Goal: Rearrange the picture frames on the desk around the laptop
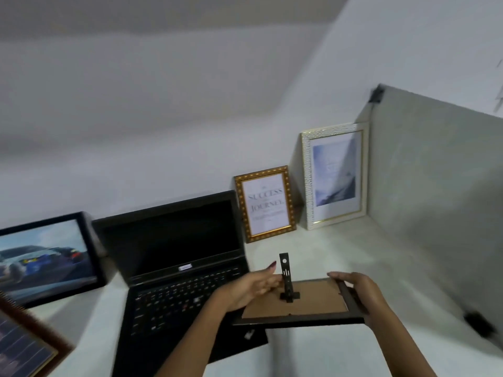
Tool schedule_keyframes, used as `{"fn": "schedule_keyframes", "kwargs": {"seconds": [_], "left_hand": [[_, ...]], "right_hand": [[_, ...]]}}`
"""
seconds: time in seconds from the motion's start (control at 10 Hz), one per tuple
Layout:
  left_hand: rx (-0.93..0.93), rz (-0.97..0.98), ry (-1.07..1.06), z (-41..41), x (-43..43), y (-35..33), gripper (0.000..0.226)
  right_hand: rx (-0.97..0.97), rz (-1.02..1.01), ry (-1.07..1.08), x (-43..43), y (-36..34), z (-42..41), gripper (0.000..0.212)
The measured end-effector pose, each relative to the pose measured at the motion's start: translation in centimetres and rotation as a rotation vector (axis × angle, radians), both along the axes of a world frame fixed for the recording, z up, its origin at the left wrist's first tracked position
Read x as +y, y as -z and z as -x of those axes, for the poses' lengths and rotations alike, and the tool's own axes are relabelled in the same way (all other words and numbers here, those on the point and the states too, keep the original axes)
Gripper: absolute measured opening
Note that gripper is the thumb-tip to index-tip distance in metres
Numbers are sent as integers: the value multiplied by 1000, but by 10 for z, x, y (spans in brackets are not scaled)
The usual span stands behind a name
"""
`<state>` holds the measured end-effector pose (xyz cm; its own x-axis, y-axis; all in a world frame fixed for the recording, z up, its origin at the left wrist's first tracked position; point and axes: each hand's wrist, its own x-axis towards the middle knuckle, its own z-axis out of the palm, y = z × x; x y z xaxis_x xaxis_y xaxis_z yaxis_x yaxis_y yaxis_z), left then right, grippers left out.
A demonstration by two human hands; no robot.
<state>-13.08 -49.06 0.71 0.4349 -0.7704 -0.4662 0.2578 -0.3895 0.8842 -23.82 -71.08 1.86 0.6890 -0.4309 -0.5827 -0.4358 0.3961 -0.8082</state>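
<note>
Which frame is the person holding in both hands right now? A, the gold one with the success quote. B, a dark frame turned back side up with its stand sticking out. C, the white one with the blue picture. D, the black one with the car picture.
B: the left hand and right hand hold the dark frame back side up, its stand raised.

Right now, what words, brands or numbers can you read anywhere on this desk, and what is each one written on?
"SUCCESS" and "JOURNEY": large words on the print in the gold frame; the small lines around them are too blurred to read.
Silver badge below the laptop screen: too blurred to read.
Print in the white frame: faint marks, unreadable.
Car picture: yellow markings on the car, unreadable.
</note>
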Motion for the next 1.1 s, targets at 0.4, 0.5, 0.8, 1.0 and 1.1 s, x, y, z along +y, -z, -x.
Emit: {"fn": "schedule_keyframes", "kwargs": {"seconds": [0.4,0.5,0.8,1.0,1.1], "left_hand": [[231,-319,113,-88,-168,27,94],[293,-327,138,-111,-187,40,96],[100,-405,-35,-160,-217,46,42],[21,-102,-771,-120,-163,42,12],[-97,11,-984,-83,-149,49,10]], "right_hand": [[130,-402,110,-149,71,-40,31],[119,-488,154,-160,83,-47,28],[198,-540,113,-173,118,-63,28],[180,-358,58,-155,111,-56,20],[148,-174,49,-144,106,-52,37]]}}
